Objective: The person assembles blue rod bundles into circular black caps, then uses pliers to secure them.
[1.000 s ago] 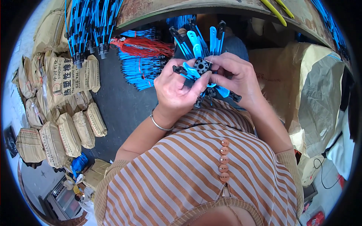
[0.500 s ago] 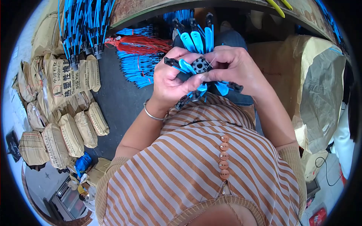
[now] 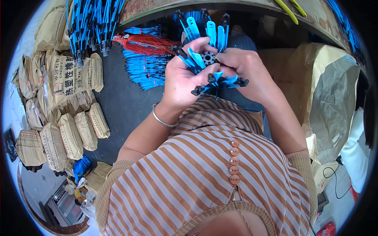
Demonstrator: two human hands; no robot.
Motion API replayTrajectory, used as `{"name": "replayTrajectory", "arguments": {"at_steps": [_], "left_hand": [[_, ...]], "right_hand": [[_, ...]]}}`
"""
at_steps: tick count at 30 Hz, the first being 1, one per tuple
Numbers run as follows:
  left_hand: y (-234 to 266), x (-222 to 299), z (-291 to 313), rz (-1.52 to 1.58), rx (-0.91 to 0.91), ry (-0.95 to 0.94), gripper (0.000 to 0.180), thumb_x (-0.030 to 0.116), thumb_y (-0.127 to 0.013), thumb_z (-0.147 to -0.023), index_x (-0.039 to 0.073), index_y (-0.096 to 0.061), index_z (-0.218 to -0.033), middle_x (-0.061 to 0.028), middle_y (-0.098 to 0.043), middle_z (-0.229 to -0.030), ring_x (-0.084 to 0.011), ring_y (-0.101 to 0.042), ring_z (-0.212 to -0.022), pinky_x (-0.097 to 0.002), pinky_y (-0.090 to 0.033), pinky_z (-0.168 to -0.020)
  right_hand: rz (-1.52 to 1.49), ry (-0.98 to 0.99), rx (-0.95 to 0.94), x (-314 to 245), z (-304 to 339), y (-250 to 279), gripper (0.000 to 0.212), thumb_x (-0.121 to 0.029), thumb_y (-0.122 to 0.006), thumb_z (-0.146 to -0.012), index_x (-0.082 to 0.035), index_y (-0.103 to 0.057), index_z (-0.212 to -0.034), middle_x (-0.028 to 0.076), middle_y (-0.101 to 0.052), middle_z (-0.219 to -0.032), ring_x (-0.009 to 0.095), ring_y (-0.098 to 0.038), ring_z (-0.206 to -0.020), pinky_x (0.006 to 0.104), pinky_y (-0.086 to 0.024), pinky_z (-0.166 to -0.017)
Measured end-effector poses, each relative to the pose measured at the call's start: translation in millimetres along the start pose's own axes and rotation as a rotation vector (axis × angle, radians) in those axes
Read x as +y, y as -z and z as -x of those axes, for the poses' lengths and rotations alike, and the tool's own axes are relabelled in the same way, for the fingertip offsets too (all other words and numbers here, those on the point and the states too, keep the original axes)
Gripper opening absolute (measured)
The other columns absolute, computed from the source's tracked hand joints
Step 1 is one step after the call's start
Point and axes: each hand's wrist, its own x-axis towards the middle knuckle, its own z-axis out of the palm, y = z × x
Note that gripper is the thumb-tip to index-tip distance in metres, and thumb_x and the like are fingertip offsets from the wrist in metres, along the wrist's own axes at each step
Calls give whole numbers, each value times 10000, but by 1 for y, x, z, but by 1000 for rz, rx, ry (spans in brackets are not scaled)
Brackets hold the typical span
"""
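Between my two hands is a black, round, notched hub (image 3: 209, 58) that looks like an umbrella-frame hub, its ring facing up. Several light-blue ribs (image 3: 211, 33) with black end pieces fan out around it. My left hand (image 3: 185, 78) closes around the hub and the rib bases from the left, thumb below the ring. From the right, my right hand (image 3: 241, 67) pinches a thin wire (image 3: 218, 56) at the hub's edge. The right fingertips are partly hidden. Some shorter ribs (image 3: 224, 81) hang down toward my striped top.
Bundles of blue rods with black tips (image 3: 143, 69) lie on the dark surface at left, beside red strands (image 3: 145, 44). More rods (image 3: 94, 25) stand at upper left. Brown paper sacks (image 3: 55, 145) line the left, a large carton (image 3: 287, 78) the right. Yellow-green handles (image 3: 286, 11) lie on the curved table.
The hub has tilted and shifted slightly up in my hands, and the ribs around it have turned. My left fingers have spread a little upward; the right hand stays at the hub's edge.
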Motion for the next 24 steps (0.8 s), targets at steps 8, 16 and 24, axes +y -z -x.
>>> {"name": "replayTrajectory", "arguments": {"at_steps": [8,16,24], "left_hand": [[2,2,2,-171,-107,-57,412,-59,-651,-743,-14,-440,-1094,-98,-564,-953,-157,-555,-895,-271,-444,-816],[5,-10,3,-345,-138,-195,459,8,-661,-714,6,-411,-1098,-111,-594,-930,-197,-605,-856,-307,-484,-753],[9,-1,-1,-368,-224,-99,436,-10,-674,-740,-10,-413,-1090,-103,-572,-936,-156,-556,-883,-283,-444,-810]], "right_hand": [[-240,-169,205,1,15,-5,246,-8,-665,-674,-20,-631,-917,127,-618,-745,221,-627,-649,258,-478,-611],[215,124,149,1,8,9,175,-17,-654,-725,-31,-620,-896,111,-613,-718,230,-617,-627,274,-479,-584],[192,85,119,-12,12,8,189,-4,-638,-689,-22,-574,-866,114,-574,-754,262,-568,-636,326,-465,-557]]}}
